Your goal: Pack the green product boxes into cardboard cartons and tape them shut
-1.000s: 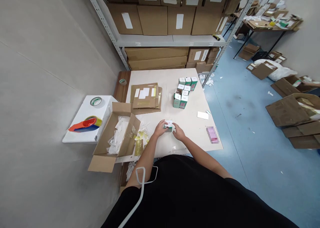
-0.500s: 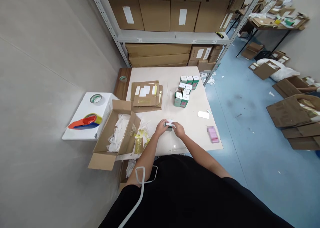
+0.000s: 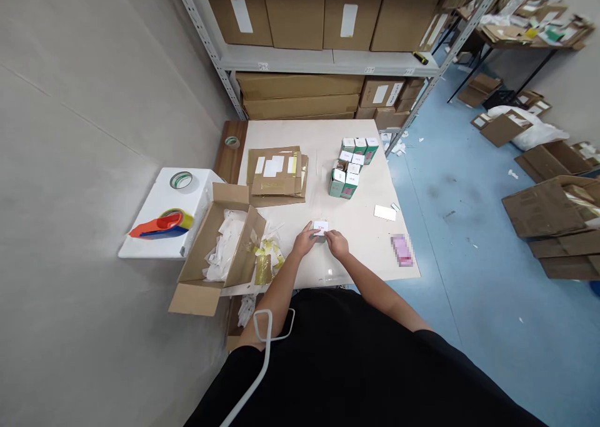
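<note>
A small box point(image 3: 320, 226) with a white printed top stands on the table in front of me. My left hand point(image 3: 305, 241) grips its left side, one finger lying across the top. At its right side, the fingers of my right hand point(image 3: 337, 244) are bent together against the near right corner. The lower part of the box is partly hidden by my fingers. Farther back and to the right, several green-and-white boxes point(image 3: 350, 178) stand in a group on the table.
Flattened cardboard point(image 3: 276, 186) lies at the back left of the table point(image 3: 323, 139). An open carton point(image 3: 194, 297) holds white packing material. A white card point(image 3: 385, 212) lies to the right. Tape rolls point(image 3: 180, 180) and a tape dispenser point(image 3: 154, 227) are at left. Shelving point(image 3: 300, 58) stands behind.
The white top of the small box, lifted between my fingers before, now lies flat with its print showing. My hands have moved slightly apart. The whole view has shifted a little.
</note>
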Tool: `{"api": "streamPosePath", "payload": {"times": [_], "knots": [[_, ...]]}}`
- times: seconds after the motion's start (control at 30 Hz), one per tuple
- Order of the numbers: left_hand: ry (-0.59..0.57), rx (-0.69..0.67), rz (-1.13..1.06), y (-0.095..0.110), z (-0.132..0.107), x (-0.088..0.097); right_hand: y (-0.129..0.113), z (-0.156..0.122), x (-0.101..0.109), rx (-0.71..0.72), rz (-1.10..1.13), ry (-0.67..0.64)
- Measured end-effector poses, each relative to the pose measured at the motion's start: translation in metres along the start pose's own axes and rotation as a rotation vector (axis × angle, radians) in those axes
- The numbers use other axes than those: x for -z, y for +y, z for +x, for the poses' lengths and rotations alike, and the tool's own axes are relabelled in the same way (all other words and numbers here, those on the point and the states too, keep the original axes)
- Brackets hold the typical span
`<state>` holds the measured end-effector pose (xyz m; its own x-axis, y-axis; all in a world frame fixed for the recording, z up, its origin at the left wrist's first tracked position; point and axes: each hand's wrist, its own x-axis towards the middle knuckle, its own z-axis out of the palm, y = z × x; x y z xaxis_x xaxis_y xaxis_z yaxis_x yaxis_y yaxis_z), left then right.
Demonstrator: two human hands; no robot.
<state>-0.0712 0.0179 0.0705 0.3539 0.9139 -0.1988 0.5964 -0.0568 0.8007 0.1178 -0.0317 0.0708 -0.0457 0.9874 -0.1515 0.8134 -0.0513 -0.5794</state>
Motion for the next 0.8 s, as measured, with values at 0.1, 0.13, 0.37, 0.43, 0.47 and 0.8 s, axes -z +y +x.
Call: {"api": "streamPosePath", "payload": {"times": [0.1,0.13,0.37,0.43,0.47,0.8], "knots": [[-0.026,0.011,0.040,-0.004,-0.011,-0.004,0.006,-0.009,-0.006,-0.005,0.059,-0.040],[-0.032,0.009,0.036,-0.005,-0.013,-0.006,0.008,-0.012,-0.009,-0.016,0.088,-0.055],[0.027,0.027,-0.128,-0.010,-0.009,-0.010,-0.010,0.000,-0.040,-0.133,0.232,-0.054],[0.075,0.034,-0.133,-0.013,-0.002,0.000,-0.022,0.017,-0.045,-0.115,0.260,-0.037],[0.105,0.027,-0.130,-0.015,0.002,0.006,-0.028,0.026,-0.045,-0.092,0.268,-0.024],[0.109,0.147,0.008,-0.038,0.024,0.071,-0.068,0.087,-0.035,-0.011,-0.062,-0.193]]}}
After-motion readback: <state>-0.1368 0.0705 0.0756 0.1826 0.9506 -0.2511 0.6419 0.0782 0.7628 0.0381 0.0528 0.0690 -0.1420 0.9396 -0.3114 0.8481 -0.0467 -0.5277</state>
